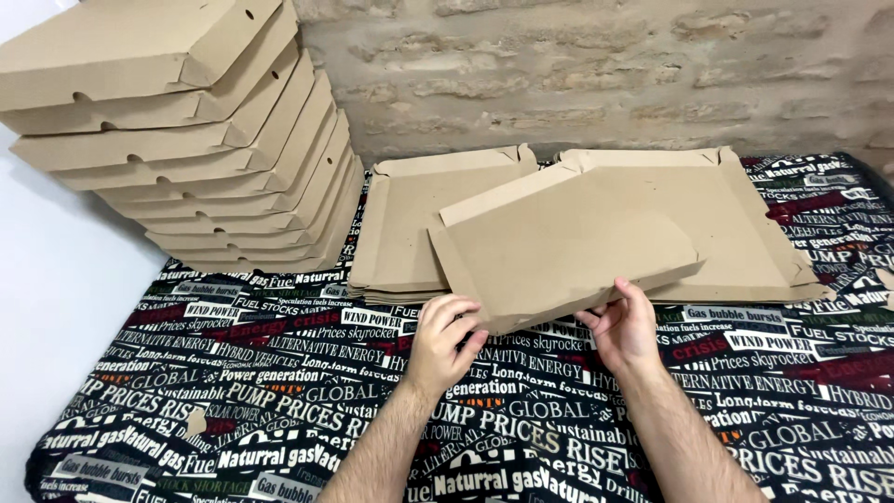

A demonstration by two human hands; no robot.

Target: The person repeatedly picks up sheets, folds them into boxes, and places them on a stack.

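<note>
left hand point(445, 333): fingers curled, gripping near edge of flat brown cardboard box blank point(559, 244) | right hand point(626, 326): pinching same edge | stack of folded brown cardboard boxes point(186, 130): far left of hands

A makeshift packing spot, likely at home: rough stone wall point(596, 74), cloth point(279, 419) printed like newspaper over the table, folded boxes point(177, 130) stacked beside flat blanks point(410, 224)

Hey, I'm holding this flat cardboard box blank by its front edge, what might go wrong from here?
The box blank is gripped only at its near edge by the left hand and right hand, so it may sag or crease. Its far end overlaps the flat stack and could drag sheets askew. The leaning stack of folded boxes might topple if bumped.
</note>
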